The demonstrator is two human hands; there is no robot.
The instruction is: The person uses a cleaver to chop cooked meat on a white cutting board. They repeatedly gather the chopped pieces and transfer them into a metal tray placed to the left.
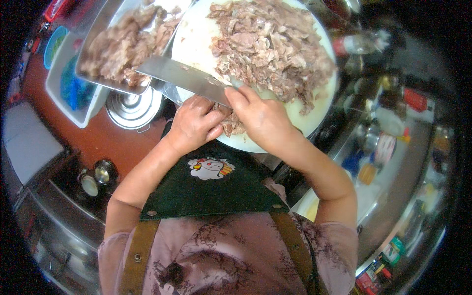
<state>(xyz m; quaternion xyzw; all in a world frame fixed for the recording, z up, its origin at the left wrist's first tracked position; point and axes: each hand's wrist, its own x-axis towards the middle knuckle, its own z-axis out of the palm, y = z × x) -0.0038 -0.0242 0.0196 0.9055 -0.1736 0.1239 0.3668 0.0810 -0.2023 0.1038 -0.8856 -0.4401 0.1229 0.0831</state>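
Observation:
My right hand (pixel 263 121) grips a broad-bladed knife (pixel 180 75) at its near end; the handle is hidden in the fist. The blade slants up and left, its tip over the edge of a metal tray (pixel 123 90) of blurred meat (pixel 121 48). Right beneath the blade is my left hand (pixel 201 121), its fingers curled against some chopped meat (pixel 231 123); whether they hold any cannot be told. Both hands are over the near edge of a round white cutting board (pixel 193 33). A large heap of sliced cooked meat (pixel 269 48) covers much of that board.
Left of the tray are a white plastic basin (pixel 51 84) with something blue inside and a round metal lid (pixel 132 110). Two small bowls (pixel 103 171) sit lower left. A bottle (pixel 356 44) lies to the right, above a counter (pixel 396 155) crowded with jars and packets.

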